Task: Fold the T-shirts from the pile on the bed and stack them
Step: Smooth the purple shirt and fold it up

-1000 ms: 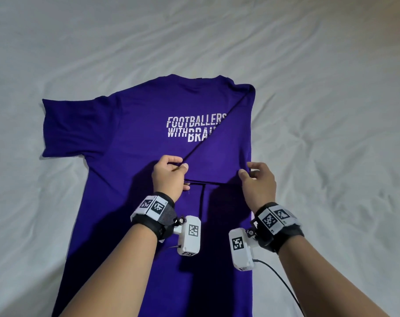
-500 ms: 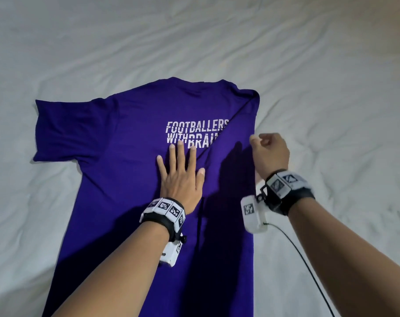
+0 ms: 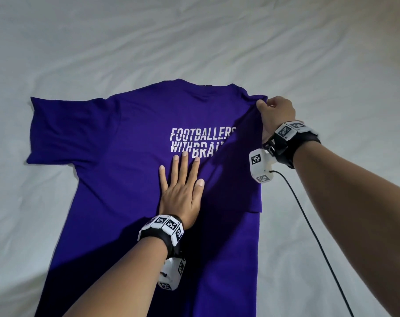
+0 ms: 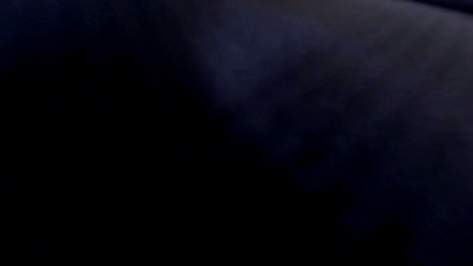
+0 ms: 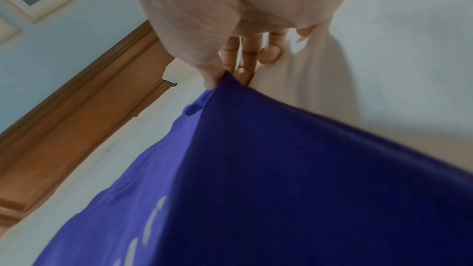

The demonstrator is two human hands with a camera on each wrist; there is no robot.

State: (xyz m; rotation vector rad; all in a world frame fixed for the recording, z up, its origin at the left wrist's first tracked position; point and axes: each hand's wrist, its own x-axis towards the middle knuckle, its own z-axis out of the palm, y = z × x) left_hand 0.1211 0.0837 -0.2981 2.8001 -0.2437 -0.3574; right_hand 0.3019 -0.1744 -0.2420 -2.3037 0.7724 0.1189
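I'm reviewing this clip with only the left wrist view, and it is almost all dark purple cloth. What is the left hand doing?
Observer: The left hand lies flat, fingers straight, pressing the purple T-shirt just below its white lettering.
Operator: And the right hand?
Observer: The right hand pinches the shirt's top right corner at the shoulder.
Operator: Any fold made yet?
Observer: Yes, the right side is folded over the body; the left sleeve lies spread on the white bedsheet.
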